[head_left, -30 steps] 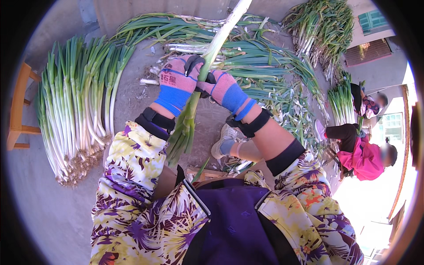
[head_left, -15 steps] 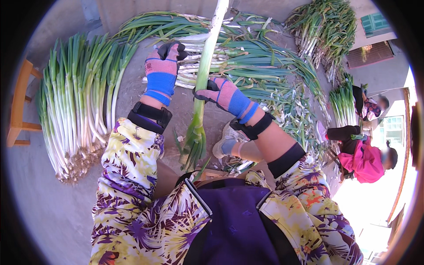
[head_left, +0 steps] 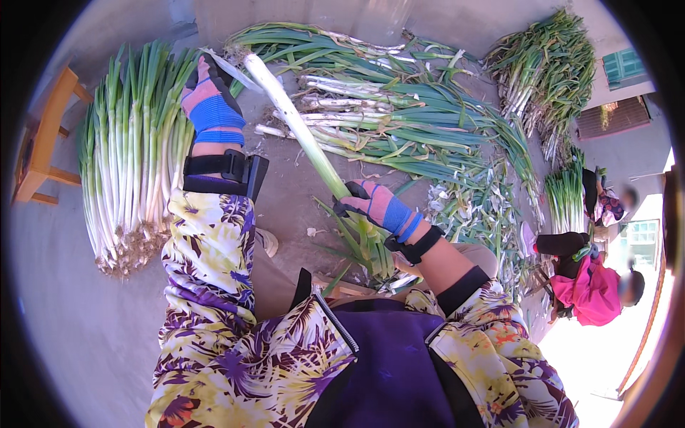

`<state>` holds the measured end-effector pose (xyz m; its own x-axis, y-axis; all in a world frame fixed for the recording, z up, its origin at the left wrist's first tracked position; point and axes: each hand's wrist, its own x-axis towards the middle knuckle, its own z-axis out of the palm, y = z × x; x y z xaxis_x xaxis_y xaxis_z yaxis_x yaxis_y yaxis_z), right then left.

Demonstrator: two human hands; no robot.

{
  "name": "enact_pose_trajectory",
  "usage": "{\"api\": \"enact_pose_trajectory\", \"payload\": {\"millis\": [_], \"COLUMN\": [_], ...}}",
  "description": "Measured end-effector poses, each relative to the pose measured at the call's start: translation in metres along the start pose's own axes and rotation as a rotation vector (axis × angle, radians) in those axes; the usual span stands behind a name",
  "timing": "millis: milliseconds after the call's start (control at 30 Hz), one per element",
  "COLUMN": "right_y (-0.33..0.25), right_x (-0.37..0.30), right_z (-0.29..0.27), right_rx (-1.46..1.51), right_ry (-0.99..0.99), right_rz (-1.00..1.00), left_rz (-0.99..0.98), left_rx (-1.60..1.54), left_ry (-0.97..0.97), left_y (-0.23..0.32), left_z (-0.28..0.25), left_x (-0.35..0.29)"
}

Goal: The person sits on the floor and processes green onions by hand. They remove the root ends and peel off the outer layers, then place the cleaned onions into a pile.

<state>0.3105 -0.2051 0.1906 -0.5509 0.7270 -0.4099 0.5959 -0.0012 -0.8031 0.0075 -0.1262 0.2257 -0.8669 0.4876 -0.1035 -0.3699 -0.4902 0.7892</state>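
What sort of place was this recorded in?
It looks like a courtyard or farmyard where leek-like vegetables are cleaned: a large bundle of stalks at the left, leaf scraps over the ground, and a co-worker in pink at the right, near bright daylight.

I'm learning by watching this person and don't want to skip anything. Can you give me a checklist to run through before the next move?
1. Right hand wrapped around the leek at its green part: ok.
2. Leek's white end pointing away from the body: ok, it slants up and to the left.
3. Left hand off the leek: ok, it is raised near the left bundle.
4. Pale strip at the left fingertips free of the leek: cannot tell, its far end comes close to the stalk.
5. Gloves on both hands: ok.
6. Co-worker in pink clear of the leek: ok, well off to the right.
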Motion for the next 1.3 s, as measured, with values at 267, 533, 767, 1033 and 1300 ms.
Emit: {"api": "enact_pose_trajectory", "payload": {"millis": [267,533,767,1033,1300], "right_y": [0.063,0.049,0.020,-0.028,-0.020], "right_x": [-0.026,-0.025,-0.011,0.010,0.013], "right_z": [-0.001,-0.032,-0.034,-0.016,-0.015], "right_rx": [0.190,0.636,0.686,0.143,0.099], "right_ry": [-0.045,0.122,0.387,0.431,0.520], "right_rz": [0.118,0.088,0.054,0.076,-0.017], "left_rz": [0.077,-0.007,-0.045,-0.515,-0.749], "left_rx": [0.016,1.438,1.231,0.664,0.349], "left_ry": [-0.110,-1.124,-1.420,-1.277,-1.105], "left_y": [0.023,-0.037,-0.041,-0.056,-0.063], "left_z": [-0.024,-0.001,0.021,0.012,0.004], "left_x": [0.025,-0.052,-0.092,-0.114,-0.115]}}
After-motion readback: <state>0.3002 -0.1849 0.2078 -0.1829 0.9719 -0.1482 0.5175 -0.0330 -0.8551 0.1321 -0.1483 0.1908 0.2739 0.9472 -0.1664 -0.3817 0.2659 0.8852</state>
